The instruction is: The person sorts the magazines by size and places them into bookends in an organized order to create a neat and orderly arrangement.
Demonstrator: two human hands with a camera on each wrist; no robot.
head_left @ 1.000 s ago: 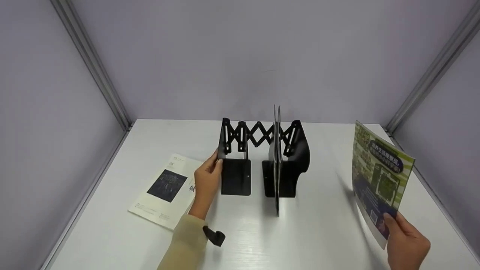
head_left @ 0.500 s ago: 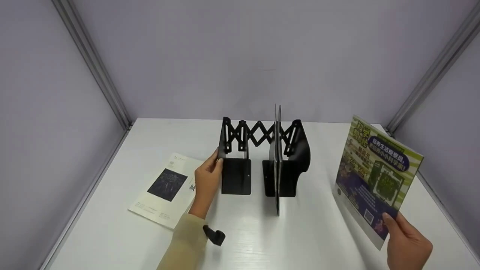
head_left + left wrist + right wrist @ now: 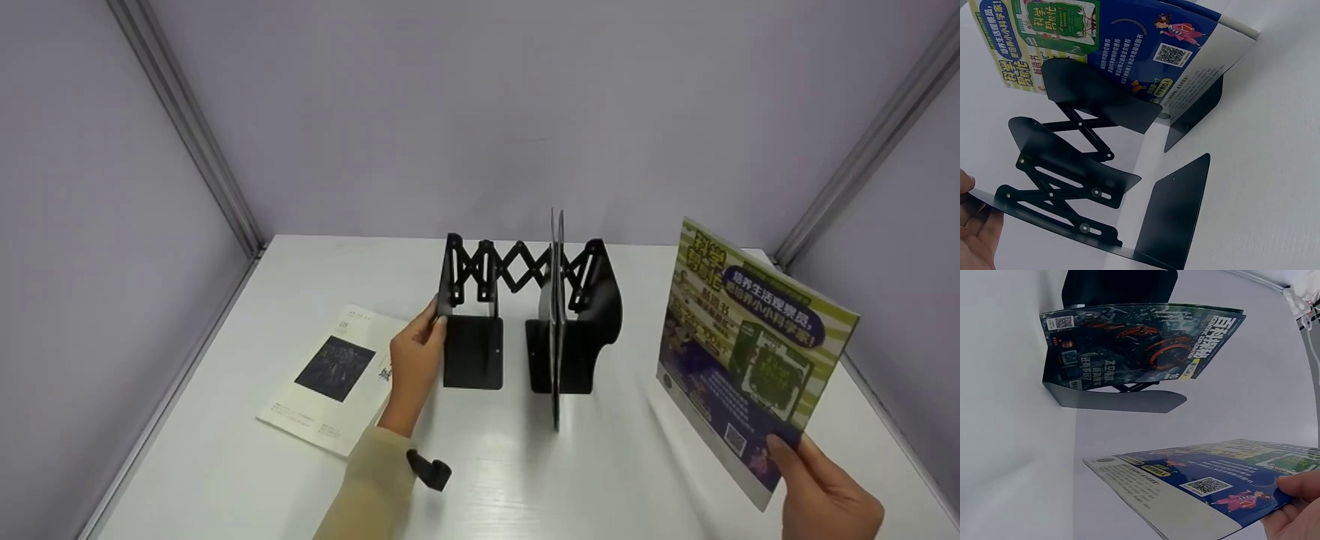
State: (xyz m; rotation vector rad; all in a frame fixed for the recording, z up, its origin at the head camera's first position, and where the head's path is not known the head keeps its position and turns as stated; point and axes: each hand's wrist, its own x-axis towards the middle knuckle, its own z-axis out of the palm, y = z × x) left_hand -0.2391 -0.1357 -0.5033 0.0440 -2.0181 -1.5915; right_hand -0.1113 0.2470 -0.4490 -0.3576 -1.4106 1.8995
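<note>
A black expandable bookend (image 3: 472, 352) with a scissor lattice stands mid-table. My left hand (image 3: 415, 356) holds its left end plate, thumb on one side and fingers on the other. Thin magazines (image 3: 556, 337) stand edge-on in its right part. One has a dark cover (image 3: 1140, 349) facing right; in the left wrist view, a blue and green cover (image 3: 1134, 50) faces left. My right hand (image 3: 829, 491) pinches a green and purple-blue magazine (image 3: 750, 352) by its lower right corner. That magazine is held tilted in the air, apart from the bookend.
A white paperback (image 3: 337, 375) with a dark picture lies flat on the white table (image 3: 480, 480), left of the bookend and partly behind my left forearm. Grey-white panels (image 3: 480, 120) with metal corner posts (image 3: 187, 127) enclose the table.
My right hand has turned the magazine so its printed face shows more fully, and its far edge has swung left. The hand has shifted slightly right. My left hand stays on the end plate.
</note>
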